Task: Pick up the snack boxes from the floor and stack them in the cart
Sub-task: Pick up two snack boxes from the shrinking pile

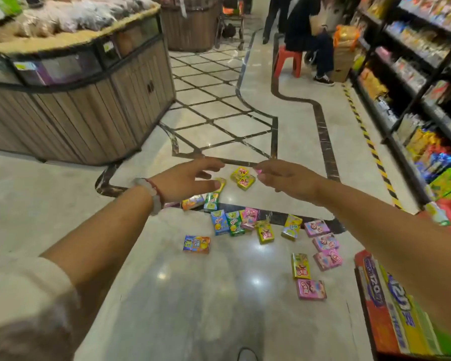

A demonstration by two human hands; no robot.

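Head view: both arms stretch out over the glossy marble floor (pixel 63 194); the left hand (pixel 185 182) hangs with fingers spread and loose, holding nothing; the right hand (pixel 287 178) is relaxed too (a blurred pink speck at its fingertips); the small colourful cardboard snack boxes (pixel 245 225) lie scattered on the floor beneath.

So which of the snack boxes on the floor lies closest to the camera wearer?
The pink box, lowest in the picture, just below the upright yellow-green box. Every other box lies farther up the floor, toward the hands.
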